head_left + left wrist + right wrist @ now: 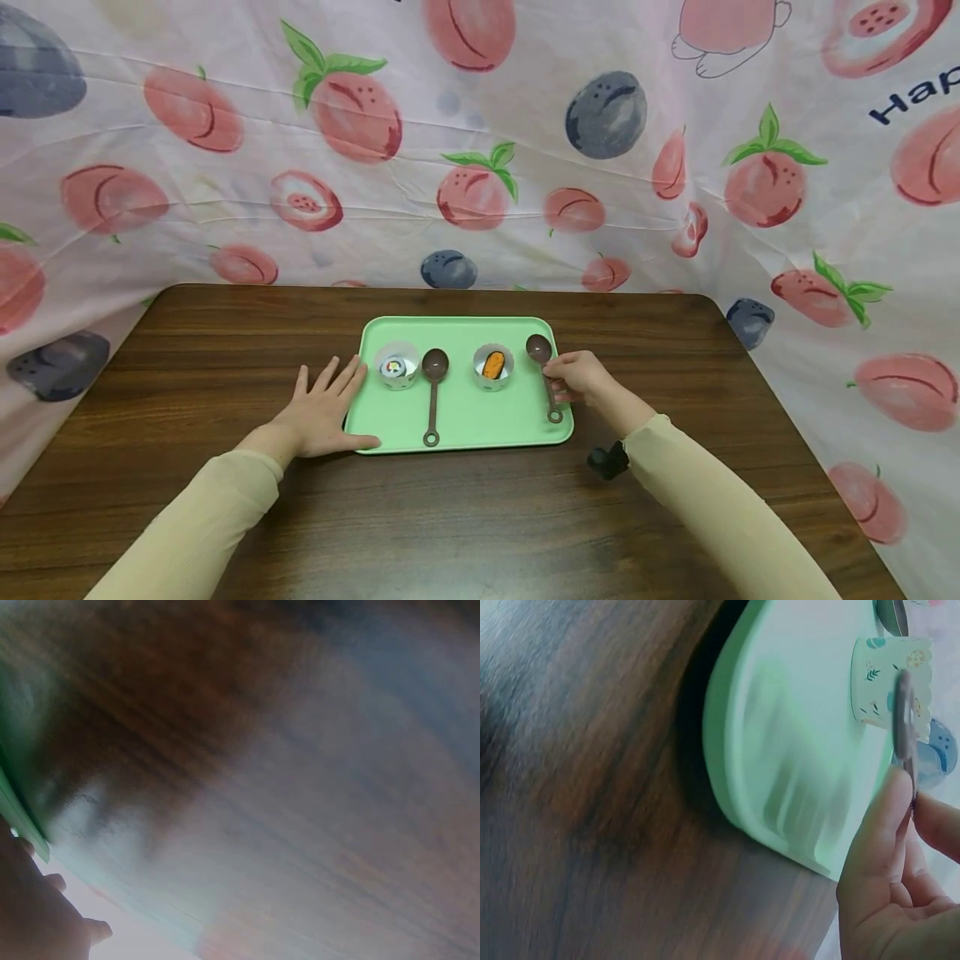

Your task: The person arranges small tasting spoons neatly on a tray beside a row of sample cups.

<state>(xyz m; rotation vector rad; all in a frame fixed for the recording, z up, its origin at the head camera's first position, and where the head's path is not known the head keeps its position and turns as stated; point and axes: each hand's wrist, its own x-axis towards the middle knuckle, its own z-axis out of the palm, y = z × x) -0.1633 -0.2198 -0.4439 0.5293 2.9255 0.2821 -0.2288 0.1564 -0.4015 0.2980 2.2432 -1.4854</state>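
Observation:
My right hand (583, 379) pinches the handle of a brown round-bowled spoon (538, 347) over the right side of a light green tray (480, 425). In the right wrist view the spoon's ring end (904, 720) points up from between thumb and fingers, raised off the tray. My left hand (318, 417) rests at the tray's left edge, fingers spread and thumb along the near corner. A second brown spoon (435, 367) lies mid-tray. The left paper cup (401, 383) holds a sushi roll piece (392, 367); the right cup (491, 385) holds an orange-topped sushi piece (493, 365).
The tray sits on a dark brown wooden table (225, 358). A fruit-printed cloth (495, 108) hangs behind and to the right of the table. A small black object (607, 460) shows by the right sleeve cuff.

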